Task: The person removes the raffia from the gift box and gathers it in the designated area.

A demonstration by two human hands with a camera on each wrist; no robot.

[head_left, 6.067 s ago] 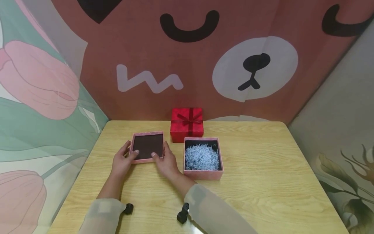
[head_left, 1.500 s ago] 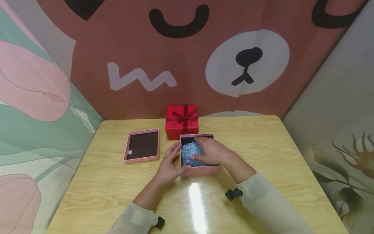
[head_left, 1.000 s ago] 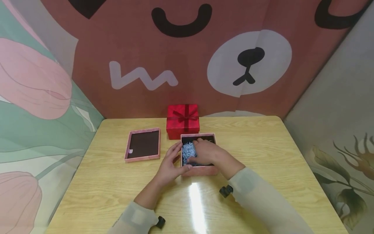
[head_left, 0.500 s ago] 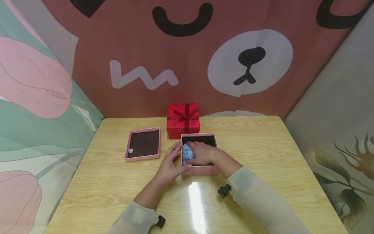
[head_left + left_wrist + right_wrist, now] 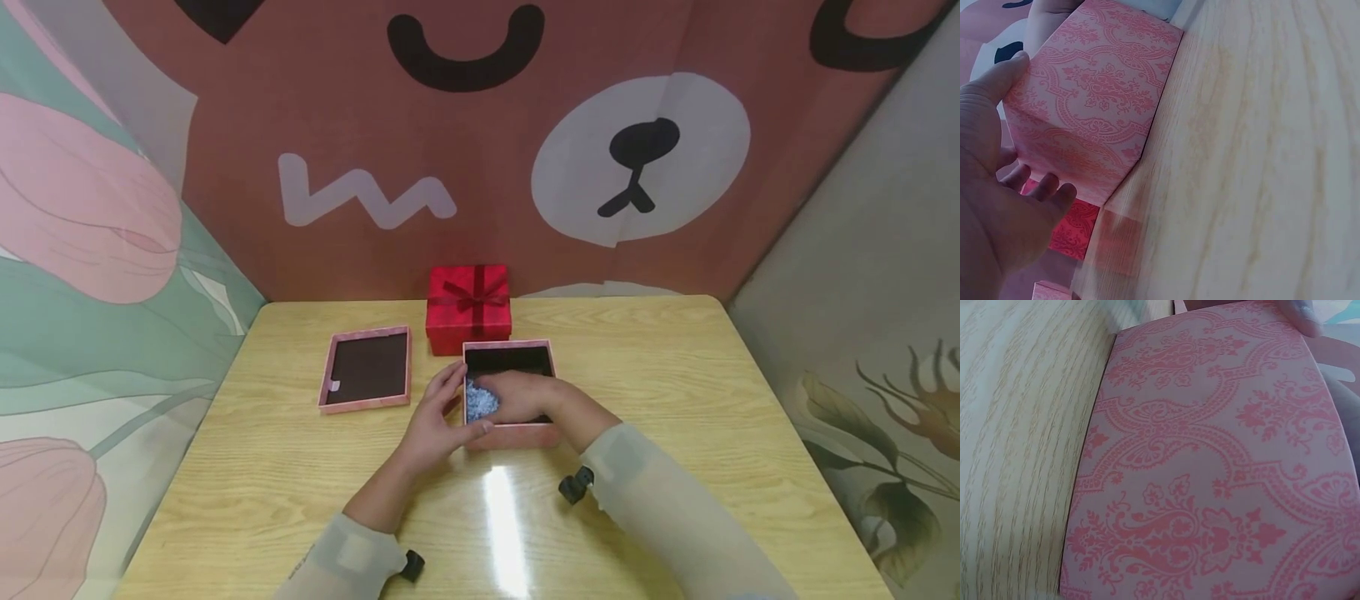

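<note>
Blue shreds (image 5: 482, 403), step: we judged this to be the gathering of the loose filling by the right hand (image 5: 519, 395) inside the pink box (image 5: 512, 437), none of it lifted clear of the rim.
Blue shreds, next move: on our reading it called for fingers drawn firmly around the heap and a straight lift, since strands could trail or drop.
Blue shreds, look: pale, fine, crinkled; massed in the near left part of the pink box, partly covered.
Right hand: we saw it lowered over the heap's right side; fingertips were hidden, so we could not tell whether they gripped.
Pink box: upright, uncovered, dark inside with the far part bare; the wrist views showed us rosy scrollwork on the outer walls.
Left hand (image 5: 437, 425): held the near left corner, thumb at the near rim, fingers bent along the left wall.
Red box (image 5: 468, 310): closed, ribbon bow on top, just behind; contact we could not tell.
Shallow lid (image 5: 370, 368): lay hollow side up to the left, dark-lined, apart from the pink box.
Worktop (image 5: 637, 375): light wood grain beneath everything.
</note>
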